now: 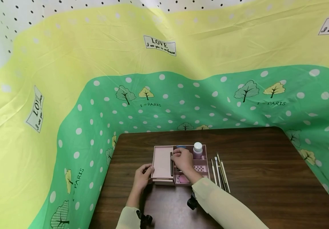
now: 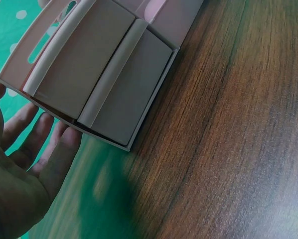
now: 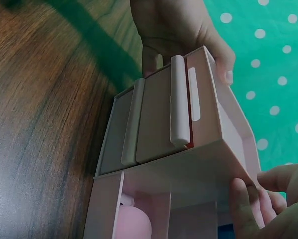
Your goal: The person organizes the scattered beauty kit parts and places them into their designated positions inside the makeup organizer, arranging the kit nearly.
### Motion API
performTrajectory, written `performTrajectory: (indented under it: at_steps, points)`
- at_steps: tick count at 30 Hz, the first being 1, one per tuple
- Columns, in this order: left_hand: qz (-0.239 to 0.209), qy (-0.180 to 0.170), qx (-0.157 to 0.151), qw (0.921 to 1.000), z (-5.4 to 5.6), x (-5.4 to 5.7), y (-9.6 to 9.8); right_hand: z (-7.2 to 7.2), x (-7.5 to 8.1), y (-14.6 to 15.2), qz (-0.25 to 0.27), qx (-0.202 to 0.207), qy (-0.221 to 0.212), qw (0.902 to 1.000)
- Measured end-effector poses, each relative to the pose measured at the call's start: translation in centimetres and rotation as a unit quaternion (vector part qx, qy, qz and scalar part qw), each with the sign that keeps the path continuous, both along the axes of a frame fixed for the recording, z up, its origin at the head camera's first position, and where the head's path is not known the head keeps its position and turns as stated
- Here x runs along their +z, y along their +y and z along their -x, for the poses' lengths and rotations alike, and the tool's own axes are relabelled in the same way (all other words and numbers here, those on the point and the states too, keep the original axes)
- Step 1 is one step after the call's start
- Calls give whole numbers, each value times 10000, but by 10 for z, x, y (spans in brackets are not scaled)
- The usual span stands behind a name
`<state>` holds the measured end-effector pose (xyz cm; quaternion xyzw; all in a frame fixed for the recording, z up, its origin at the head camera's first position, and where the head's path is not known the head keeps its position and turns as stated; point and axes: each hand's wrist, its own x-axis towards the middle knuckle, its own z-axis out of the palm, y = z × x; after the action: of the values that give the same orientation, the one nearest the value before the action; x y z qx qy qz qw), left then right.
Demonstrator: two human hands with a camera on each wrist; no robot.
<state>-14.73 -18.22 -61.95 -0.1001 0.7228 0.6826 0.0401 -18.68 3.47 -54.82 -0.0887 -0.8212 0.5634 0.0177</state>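
Observation:
A pink desk organizer [image 1: 162,160] has a raised tray above two drawers on its left and open compartments on its right. My left hand [image 1: 142,175] grips its left side, thumb at the top rim and fingers lower along the wall, as the left wrist view shows. Along the tray's right edge lies a slim dark stick [image 1: 171,165]. My right hand [image 1: 183,159] reaches over the compartments, its curled fingertips at the stick's far end and the tray's right wall. In the right wrist view, thumb and fingers [image 3: 243,201] come together at that wall; the stick is hidden there.
A white-capped bottle [image 1: 197,151] stands in the back right compartment. In a front compartment sits a pink makeup sponge [image 1: 183,179]. Several thin brushes [image 1: 220,171] lie on the wooden table [image 1: 267,165] right of the organizer. A green and yellow curtain [image 1: 198,105] surrounds the table.

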Motion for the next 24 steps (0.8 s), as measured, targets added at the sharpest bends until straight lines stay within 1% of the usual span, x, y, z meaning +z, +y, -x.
performTrajectory:
  at_steps: [6,10,12,14,16,21,24]
  points:
    - [-21,-75,-29,10000,0,3,1,-4,2,3,266,86,11,9996]
    - [-48,-148,-118,9998,-1,9,1,-6,3,5,380,94,10,9992]
    - [3,-160,-146,9998,-2,13,2,-7,4,6,409,91,26,9991]
    - [69,-145,-144,9998,-2,14,2,-8,5,8,436,79,52,9990]
    - [112,-119,-103,9998,-2,12,2,-9,6,9,502,67,60,9987]
    - [122,-52,3,9999,-1,3,1,-11,10,15,702,149,82,9974]
    - [118,-26,25,9999,0,0,0,-13,11,19,758,209,61,9969]
